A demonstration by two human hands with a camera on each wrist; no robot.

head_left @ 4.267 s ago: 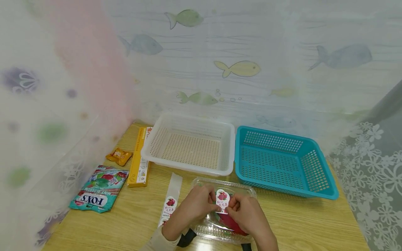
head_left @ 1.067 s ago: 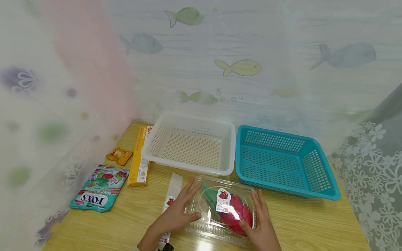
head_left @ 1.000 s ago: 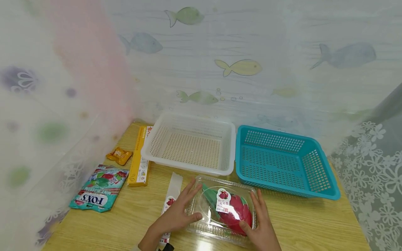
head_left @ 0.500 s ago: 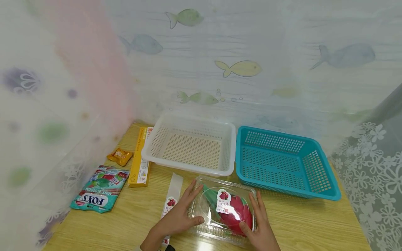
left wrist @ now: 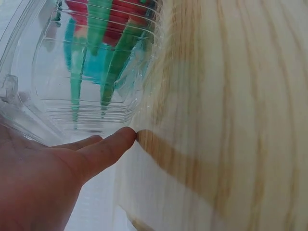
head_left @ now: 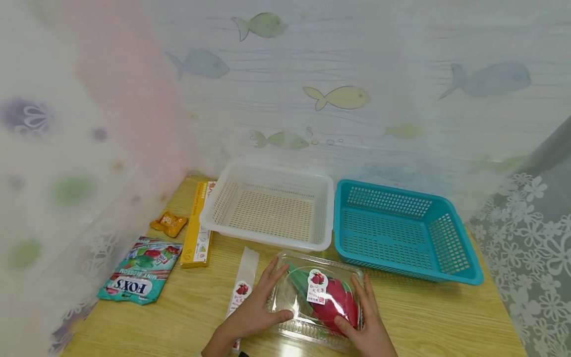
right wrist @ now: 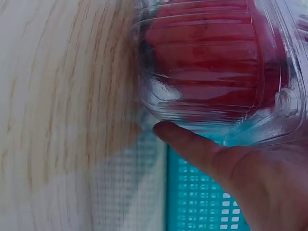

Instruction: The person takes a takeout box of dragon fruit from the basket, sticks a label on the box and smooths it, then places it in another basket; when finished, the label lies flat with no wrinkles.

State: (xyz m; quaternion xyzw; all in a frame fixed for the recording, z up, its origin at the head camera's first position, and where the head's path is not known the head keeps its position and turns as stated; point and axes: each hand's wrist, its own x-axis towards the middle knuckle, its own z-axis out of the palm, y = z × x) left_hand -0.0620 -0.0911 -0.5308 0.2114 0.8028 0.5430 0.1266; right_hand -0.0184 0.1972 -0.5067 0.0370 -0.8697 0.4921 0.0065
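Observation:
A clear plastic clamshell box [head_left: 330, 260] lies shut on the table with a red dragon fruit [head_left: 342, 303] and its long green leaves inside. A white dragon fruit label [head_left: 316, 293] sits on top of the lid. My left hand [head_left: 254, 310] rests along the box's left side, fingers fairly straight, thumb over the lid. On the opposite side, my right hand [head_left: 368, 322] lies with extended fingers along the wall and its thumb on the lid's front right. Both wrist views show straight fingers [left wrist: 108, 149] against the clear walls. A label strip [head_left: 247, 270] is partly hidden under my left arm.
Behind the box stand a white basket [head_left: 267, 239] and a blue basket [head_left: 464, 248], side by side. To the left are a yellow carton [head_left: 195, 238], an orange-wrapped sweet [head_left: 169, 223] and a teal candy bag [head_left: 142, 270]. A fish-patterned curtain [head_left: 285, 114] hangs behind.
Earlier both hands pinched the label above the lid; now it lies on the lid and the hands flank the box. In the last second both have shifted only slightly.

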